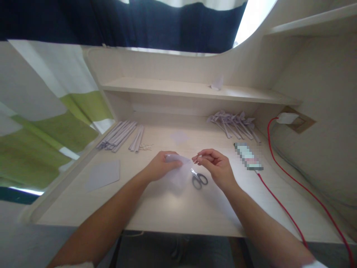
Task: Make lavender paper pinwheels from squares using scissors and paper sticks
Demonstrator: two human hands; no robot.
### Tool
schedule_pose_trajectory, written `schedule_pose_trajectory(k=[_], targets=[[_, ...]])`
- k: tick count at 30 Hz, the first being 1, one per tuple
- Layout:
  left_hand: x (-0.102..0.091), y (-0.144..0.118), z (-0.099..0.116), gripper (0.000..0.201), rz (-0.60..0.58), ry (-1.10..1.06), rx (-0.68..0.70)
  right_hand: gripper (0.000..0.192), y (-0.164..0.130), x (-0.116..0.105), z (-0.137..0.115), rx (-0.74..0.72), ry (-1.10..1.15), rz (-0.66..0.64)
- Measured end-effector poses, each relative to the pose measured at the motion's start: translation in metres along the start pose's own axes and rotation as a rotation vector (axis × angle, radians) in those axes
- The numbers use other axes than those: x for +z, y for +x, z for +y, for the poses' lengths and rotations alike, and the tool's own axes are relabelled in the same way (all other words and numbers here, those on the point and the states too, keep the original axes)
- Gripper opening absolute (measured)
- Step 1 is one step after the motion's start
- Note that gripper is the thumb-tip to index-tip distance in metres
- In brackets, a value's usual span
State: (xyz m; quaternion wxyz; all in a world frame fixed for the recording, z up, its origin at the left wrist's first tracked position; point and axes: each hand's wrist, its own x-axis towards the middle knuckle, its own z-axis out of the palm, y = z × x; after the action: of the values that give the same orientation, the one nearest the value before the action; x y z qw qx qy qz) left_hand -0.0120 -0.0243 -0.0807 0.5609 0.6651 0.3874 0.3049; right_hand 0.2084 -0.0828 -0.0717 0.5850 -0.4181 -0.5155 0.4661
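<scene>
Here, a thin pale sheet of paper (178, 169) is held over the middle of the bench (173, 208) by both hands. The left hand (160, 165) is closed on the sheet's upper left edge, fingers curled over it, while the right hand (216, 165) is pinched narrow at the sheet's upper right corner, thumb and fingertips together. A small pair of scissors (199, 179) is seen lying flat on the bench just below the right hand, between the two wrists and apart from the fingers. Bundles of pale paper strips (119, 136) are laid out at the back left, a heap of folded paper pieces (232, 122) at the back right, and a single flat grey sheet (103, 174) near the left edge. A red cable (281, 208) is run along the bench's right side.
</scene>
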Motion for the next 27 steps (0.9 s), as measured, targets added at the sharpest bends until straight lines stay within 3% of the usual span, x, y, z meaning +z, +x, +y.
schedule_pose_trajectory(k=[11,27], targets=[[0.003,-0.001,0.001,0.021,0.020,-0.026,0.053,0.010,-0.012,0.008,-0.008,-0.136,-0.111,0.004],[0.012,-0.004,0.006,0.037,0.069,0.025,0.063,0.016,-0.016,0.012,0.001,-0.042,-0.105,0.023]])
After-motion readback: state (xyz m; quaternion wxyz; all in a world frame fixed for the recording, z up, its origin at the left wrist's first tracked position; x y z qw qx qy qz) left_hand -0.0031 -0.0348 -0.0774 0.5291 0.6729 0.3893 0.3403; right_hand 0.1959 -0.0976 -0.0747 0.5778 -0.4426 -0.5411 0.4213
